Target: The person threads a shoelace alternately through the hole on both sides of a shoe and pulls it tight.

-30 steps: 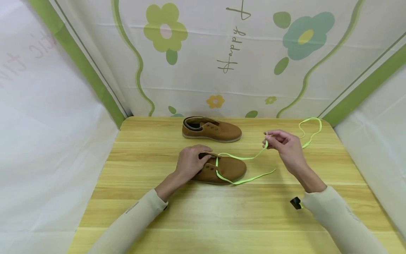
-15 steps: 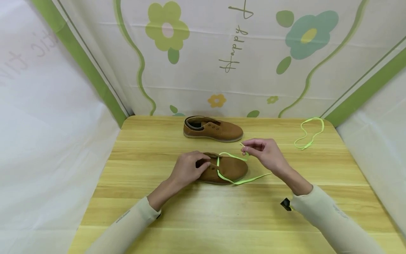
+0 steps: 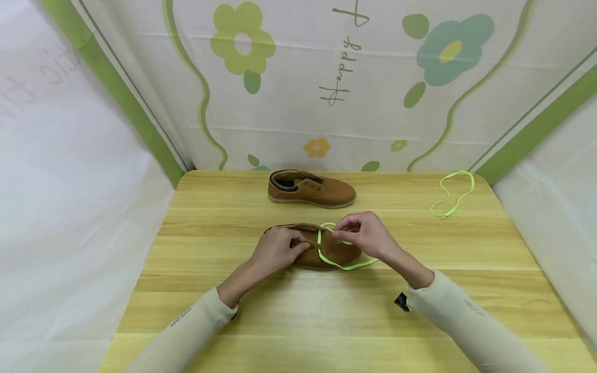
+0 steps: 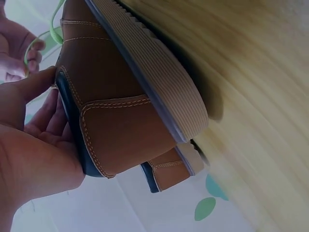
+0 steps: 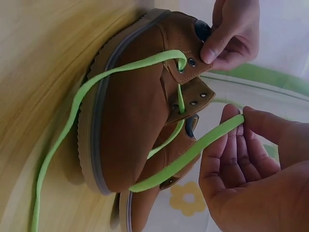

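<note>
The nearer brown leather shoe (image 5: 128, 101) sits on the table, its toe toward the right in the head view. My left hand (image 3: 276, 248) grips the shoe at its opening, thumb and finger pinching the near eyelet flap (image 5: 189, 72). A neon green shoelace (image 5: 193, 149) runs across between the front eyelets of both flaps. One end comes out of the near flap and trails over the shoe's side. The other end is pinched between the thumb and fingers of my right hand (image 3: 366, 233), just over the far flap (image 5: 193, 99), whose rear eyelets have no lace through them.
A second brown shoe (image 3: 333, 192), without a lace, stands behind, parallel to the first. Another green shoelace (image 3: 450, 211) lies loosely looped at the table's (image 3: 298, 321) back right. A white flowered curtain (image 3: 280, 114) rises behind the table's back edge.
My right hand has moved left with the lace end, from the table's right side to over the shoe. My left hand has shifted slightly from the shoe's opening onto the near eyelet flap.
</note>
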The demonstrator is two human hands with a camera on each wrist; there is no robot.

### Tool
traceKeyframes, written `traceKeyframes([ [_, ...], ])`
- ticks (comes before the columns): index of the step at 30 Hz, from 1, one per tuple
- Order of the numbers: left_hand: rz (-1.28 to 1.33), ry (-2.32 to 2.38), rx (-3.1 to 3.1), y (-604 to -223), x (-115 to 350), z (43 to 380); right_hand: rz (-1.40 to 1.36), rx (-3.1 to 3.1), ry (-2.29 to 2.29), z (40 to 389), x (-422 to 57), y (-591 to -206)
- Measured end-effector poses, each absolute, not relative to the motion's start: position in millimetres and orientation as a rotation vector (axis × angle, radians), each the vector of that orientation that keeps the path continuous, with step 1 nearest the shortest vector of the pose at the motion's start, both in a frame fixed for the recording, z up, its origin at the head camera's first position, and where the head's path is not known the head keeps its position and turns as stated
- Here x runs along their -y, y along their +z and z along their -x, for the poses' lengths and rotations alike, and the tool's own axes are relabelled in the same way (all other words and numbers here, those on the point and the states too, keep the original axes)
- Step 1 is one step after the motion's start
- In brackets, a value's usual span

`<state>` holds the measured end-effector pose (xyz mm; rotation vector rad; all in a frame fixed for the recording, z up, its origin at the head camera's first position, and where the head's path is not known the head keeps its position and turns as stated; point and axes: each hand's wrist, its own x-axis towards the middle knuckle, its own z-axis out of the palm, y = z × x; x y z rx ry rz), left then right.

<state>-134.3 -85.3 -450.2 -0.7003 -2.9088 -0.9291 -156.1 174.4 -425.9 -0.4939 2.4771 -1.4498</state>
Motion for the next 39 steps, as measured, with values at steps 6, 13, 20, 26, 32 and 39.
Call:
traceKeyframes([
  [6,0.690,-0.905,2.921,-451.4,84.1,136.6,0.588,-2.450,-1.371,154.0,-164.9,-436.3],
  [13,0.695,-0.885,2.937,-453.2,83.1,137.2,0.647,-2.390,-1.312,149.7,-156.5,-441.1],
  [20,0.690,-0.864,2.940,-454.4,83.3,136.5,0.649,-2.372,-1.258,148.3,-149.1,-443.2],
  [26,0.682,-0.866,2.943,-454.4,83.2,136.5,0.679,-2.406,-1.209,147.7,-142.9,-447.1],
  [32,0.692,-0.870,2.943,-454.7,83.5,136.9,0.659,-2.447,-1.198,147.0,-138.3,-449.6],
  [39,0.700,-0.876,2.936,-454.7,83.9,137.1,0.696,-2.594,-1.123,148.4,-133.6,-452.5],
])
